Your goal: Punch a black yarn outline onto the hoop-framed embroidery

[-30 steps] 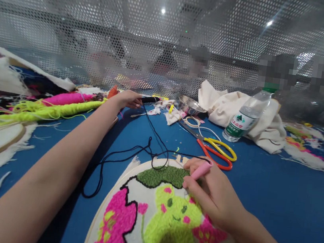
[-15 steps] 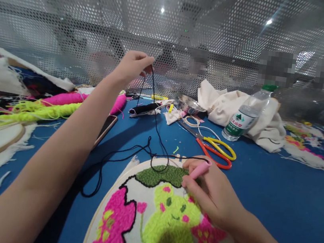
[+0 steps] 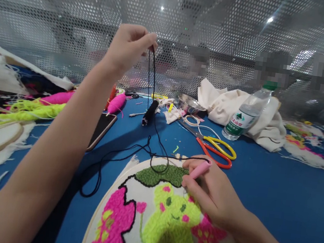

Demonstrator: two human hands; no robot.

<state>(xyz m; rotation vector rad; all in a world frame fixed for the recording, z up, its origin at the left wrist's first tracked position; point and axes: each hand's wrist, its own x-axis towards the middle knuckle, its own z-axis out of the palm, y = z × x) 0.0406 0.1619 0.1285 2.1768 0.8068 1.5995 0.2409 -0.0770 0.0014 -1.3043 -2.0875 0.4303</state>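
**Black yarn lifted over a half-filled hoop**

The black yarn (image 3: pixel 152 80) hangs from the left hand (image 3: pixel 128 46), fingers pinched on it, its small skein (image 3: pixel 150 112) dangling above the blue surface (image 3: pixel 275 193). The right hand (image 3: pixel 215 193) grips a pink punch needle (image 3: pixel 200 169) at the embroidery hoop (image 3: pixel 149 212) — green, lime and pink areas are filled, white patches remain. The hoop's near edge is cut off — the needle tip is hidden.

My right hand (image 3: pixel 214 195) hid the pink tool's (image 3: pixel 199 170) tip; the hoop (image 3: pixel 102 205) ran off the bottom edge; the bottle's (image 3: pixel 245 115) label was unreadable.
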